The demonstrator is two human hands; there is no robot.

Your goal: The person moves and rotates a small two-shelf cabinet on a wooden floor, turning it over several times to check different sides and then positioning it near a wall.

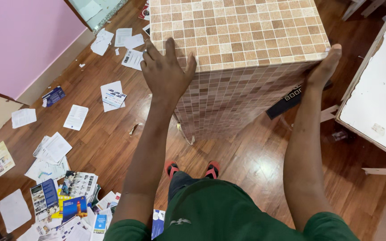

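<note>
A tall box-like cabinet (242,31) covered in brown and beige mosaic tile pattern stands on the wooden floor right in front of me. My left hand (165,71) lies flat over its near left corner, fingers spread on the top and edge. At the near right corner my right hand (325,67) presses against the cabinet's side, fingers out of sight behind the edge. My feet in red and black sandals (192,168) show below the cabinet.
Several papers, leaflets and booklets (63,196) lie scattered over the floor on the left. A white table (376,102) stands to the right, a dark flat object (287,100) under the cabinet's right side. A pink wall (18,40) rises at upper left.
</note>
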